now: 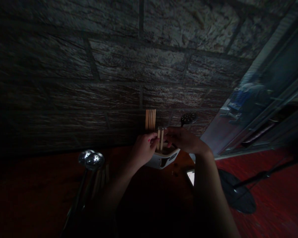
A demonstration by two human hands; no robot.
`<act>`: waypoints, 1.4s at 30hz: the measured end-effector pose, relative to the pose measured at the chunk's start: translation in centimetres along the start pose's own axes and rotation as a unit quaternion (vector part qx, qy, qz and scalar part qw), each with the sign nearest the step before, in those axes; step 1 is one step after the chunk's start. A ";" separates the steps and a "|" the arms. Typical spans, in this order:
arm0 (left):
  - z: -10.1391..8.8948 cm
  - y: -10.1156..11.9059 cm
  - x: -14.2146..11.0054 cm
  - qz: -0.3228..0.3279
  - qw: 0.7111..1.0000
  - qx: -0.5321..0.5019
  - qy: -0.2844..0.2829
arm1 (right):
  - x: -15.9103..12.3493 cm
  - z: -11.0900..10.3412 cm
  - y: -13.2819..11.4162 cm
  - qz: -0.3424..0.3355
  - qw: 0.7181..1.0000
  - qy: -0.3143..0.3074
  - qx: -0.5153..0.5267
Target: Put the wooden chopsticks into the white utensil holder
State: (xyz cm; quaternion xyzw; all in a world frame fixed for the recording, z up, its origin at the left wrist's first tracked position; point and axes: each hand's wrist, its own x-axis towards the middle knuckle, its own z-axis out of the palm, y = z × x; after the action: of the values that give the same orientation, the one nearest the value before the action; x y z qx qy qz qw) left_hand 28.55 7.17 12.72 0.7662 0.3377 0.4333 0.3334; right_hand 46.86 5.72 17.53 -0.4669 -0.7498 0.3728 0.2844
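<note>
A few wooden chopsticks [160, 140] stand upright between my two hands, over a white holder [157, 163] with openings in its front wall. My left hand [144, 149] is closed on them from the left, thumb and fingers pinched at their side. From the right, my right hand [185, 140] has its fingers curled against the same chopsticks near their tops. Behind my left hand, a row of several taller chopsticks [150, 119] rises upright. A dark slotted spoon [188, 118] sticks up behind my right hand. My fingertips are dim and partly hidden.
Two shiny perforated ladles [94, 161] lie left on the dark reddish table [52, 172], beside sticks [101, 175]. A lit phone [190, 177] is near my right forearm. Behind stands a stone wall [164, 62]; at right are a black round stand base [238, 195] and a window.
</note>
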 end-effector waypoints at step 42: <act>0.5 -0.5 0.2 -0.029 0.998 0.018 0.056 | 0.5 0.0 0.6 0.027 0.998 0.042 -0.035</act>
State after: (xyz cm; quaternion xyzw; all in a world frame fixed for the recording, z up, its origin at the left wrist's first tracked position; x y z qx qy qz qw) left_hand 28.98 7.43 12.20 0.7364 0.3856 0.4594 0.3130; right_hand 46.97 6.38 17.04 -0.5117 -0.7368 0.3338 0.2894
